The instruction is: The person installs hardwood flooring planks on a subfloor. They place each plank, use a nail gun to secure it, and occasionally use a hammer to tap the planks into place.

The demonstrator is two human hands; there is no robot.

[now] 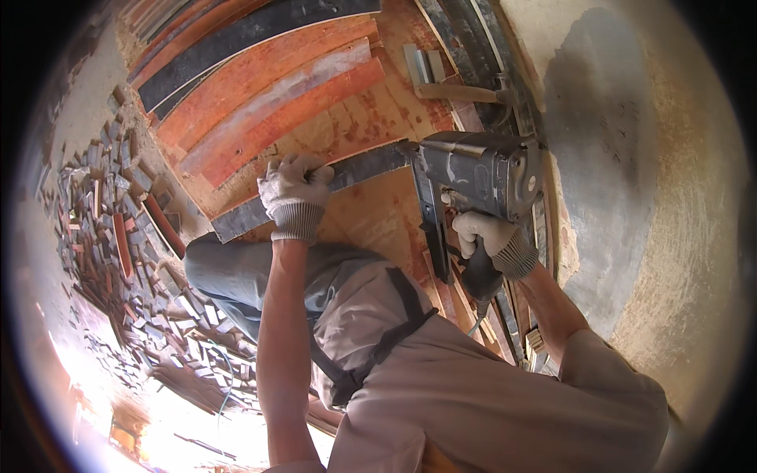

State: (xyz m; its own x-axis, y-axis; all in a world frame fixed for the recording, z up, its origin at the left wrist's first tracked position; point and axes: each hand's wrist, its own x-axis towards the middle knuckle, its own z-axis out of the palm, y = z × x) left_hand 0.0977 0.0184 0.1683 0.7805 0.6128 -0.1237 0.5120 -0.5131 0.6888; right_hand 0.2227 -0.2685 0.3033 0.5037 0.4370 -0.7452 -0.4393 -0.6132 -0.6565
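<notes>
My right hand [489, 240], in a pale work glove, is wrapped around the grip of a dark nail gun [473, 175]. The gun's nose meets the right end of a narrow black-faced wooden strip [369, 165], and its long magazine points back toward me. My left hand [296, 189], gloved too, is closed over that strip left of its middle, fingers curled; their exact hold on the edge is partly hidden. Under the strip lies a reddish-brown board [374, 217]. A hose [479, 314] runs from the bottom of the gun's grip.
Orange and black wooden strips [276, 91] lie side by side on the board's far part. At the far right, a hammer-like tool [457, 93] with a pale handle rests near long dark boards [473, 47]. Many small wood offcuts [118, 229] cover the floor at left.
</notes>
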